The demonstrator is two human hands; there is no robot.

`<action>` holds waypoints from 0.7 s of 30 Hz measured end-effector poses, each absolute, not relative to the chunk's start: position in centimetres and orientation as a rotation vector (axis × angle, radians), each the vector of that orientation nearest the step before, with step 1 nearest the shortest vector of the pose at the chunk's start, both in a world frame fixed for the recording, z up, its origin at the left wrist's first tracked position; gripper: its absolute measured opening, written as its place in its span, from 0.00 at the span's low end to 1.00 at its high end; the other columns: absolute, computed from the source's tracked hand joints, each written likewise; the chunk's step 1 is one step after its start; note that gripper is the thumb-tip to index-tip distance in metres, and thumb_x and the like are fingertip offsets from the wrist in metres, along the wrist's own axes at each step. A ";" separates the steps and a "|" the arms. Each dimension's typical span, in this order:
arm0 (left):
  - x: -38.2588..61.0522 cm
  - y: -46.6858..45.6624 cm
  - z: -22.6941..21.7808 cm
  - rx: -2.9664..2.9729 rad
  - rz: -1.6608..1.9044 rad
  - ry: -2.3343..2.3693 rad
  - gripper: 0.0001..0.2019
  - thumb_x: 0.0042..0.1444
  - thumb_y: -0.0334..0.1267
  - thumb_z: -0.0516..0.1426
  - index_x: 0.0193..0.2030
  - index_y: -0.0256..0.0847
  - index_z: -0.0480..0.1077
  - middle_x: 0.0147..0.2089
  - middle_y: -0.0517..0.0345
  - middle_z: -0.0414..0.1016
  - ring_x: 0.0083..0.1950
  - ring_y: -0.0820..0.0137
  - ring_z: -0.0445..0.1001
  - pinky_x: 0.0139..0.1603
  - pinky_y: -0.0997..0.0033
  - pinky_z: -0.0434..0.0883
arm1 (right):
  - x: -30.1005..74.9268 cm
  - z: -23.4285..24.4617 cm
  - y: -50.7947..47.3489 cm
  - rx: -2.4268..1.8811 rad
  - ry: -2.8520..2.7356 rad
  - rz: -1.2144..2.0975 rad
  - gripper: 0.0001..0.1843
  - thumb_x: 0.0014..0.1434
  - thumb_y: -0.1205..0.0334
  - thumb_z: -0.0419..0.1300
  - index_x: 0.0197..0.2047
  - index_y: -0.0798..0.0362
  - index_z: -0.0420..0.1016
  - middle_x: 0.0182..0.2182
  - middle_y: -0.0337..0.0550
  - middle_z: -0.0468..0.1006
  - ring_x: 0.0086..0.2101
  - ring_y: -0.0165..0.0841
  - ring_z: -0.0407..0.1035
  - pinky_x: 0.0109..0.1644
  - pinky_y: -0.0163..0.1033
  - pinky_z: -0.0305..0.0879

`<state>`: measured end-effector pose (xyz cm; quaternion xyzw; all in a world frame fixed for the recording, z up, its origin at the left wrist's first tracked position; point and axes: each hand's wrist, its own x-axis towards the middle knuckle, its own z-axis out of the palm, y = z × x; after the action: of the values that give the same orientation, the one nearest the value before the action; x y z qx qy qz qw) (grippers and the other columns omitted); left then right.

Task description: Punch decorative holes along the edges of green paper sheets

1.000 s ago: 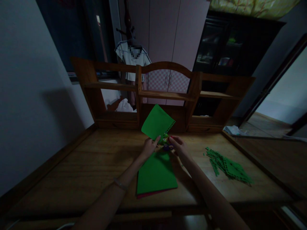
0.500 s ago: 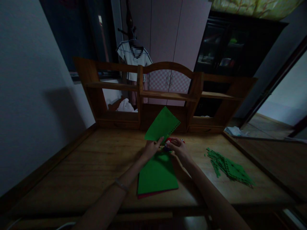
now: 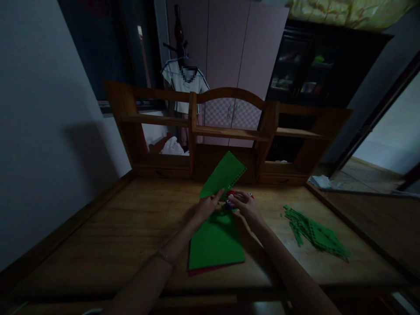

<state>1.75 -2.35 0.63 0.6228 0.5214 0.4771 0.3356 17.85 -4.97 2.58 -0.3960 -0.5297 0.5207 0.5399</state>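
My left hand (image 3: pixel 209 206) pinches a green sheet (image 3: pixel 223 175) near its lower corner and holds it tilted up off the desk. A row of small notches or holes runs along the sheet's right edge. My right hand (image 3: pixel 246 206) is closed on a small red and dark-purple thing (image 3: pixel 230 194) at that edge; its kind is hard to make out in the dim light. Just behind my right fingers shows a red bit with a white, eye-like dot (image 3: pixel 250 195). Under both hands lies a stack of green sheets (image 3: pixel 216 245), with a red layer at its bottom edge.
To the right, green notched pieces and thin strips (image 3: pixel 318 234) lie in a loose pile on the wooden desk (image 3: pixel 141 227). A wooden shelf unit (image 3: pixel 229 131) stands along the desk's back edge. The wall (image 3: pixel 42 131) is at the left.
The raised green sheet leans slightly differently and looks a little narrower. Both hands keep their hold in nearly the same place. The whole view has shifted slightly.
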 end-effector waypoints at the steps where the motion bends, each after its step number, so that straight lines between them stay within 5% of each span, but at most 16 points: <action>1: 1.8 -2.3 0.6 1.631 1.236 1.367 0.24 0.50 0.58 0.49 0.30 0.37 0.73 0.29 0.52 0.76 0.33 0.68 0.73 0.38 0.72 0.65 | 17.8 2.6 -5.0 -0.945 -1.257 1.238 0.21 0.44 0.54 0.65 0.41 0.51 0.70 0.39 0.46 0.75 0.37 0.37 0.71 0.38 0.40 0.66; 5: 1.9 -2.2 0.3 1.646 1.230 1.350 0.23 0.50 0.57 0.50 0.28 0.38 0.74 0.29 0.52 0.76 0.33 0.66 0.73 0.38 0.71 0.66 | 17.8 2.6 -4.9 -0.959 -1.248 1.242 0.20 0.43 0.53 0.65 0.40 0.52 0.71 0.39 0.46 0.75 0.37 0.37 0.70 0.38 0.39 0.65; 11: 2.2 -2.2 0.6 1.666 1.376 1.168 0.21 0.51 0.52 0.52 0.41 0.39 0.72 0.40 0.51 0.76 0.42 0.66 0.73 0.47 0.67 0.64 | 17.8 2.3 -4.7 -1.019 -1.251 1.222 0.19 0.42 0.53 0.66 0.37 0.52 0.72 0.34 0.43 0.76 0.34 0.34 0.70 0.34 0.36 0.63; 16: 2.2 -2.2 0.7 1.675 1.333 1.112 0.21 0.52 0.52 0.50 0.41 0.37 0.72 0.37 0.53 0.76 0.42 0.66 0.73 0.45 0.70 0.66 | 17.6 2.2 -4.9 -1.001 -1.246 1.309 0.19 0.43 0.51 0.64 0.37 0.51 0.70 0.32 0.41 0.75 0.27 0.30 0.68 0.28 0.34 0.61; 21: 2.2 -2.4 0.9 1.667 1.265 1.099 0.21 0.53 0.52 0.50 0.40 0.36 0.72 0.36 0.53 0.77 0.42 0.65 0.73 0.44 0.69 0.66 | 17.4 2.4 -5.0 -0.953 -1.326 1.268 0.16 0.44 0.52 0.64 0.33 0.55 0.72 0.29 0.42 0.74 0.29 0.31 0.68 0.33 0.36 0.62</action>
<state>2.20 -2.39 0.88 0.6527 0.4301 0.4953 0.3790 17.43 -5.03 2.37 -0.3961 -0.5509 0.5270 0.5118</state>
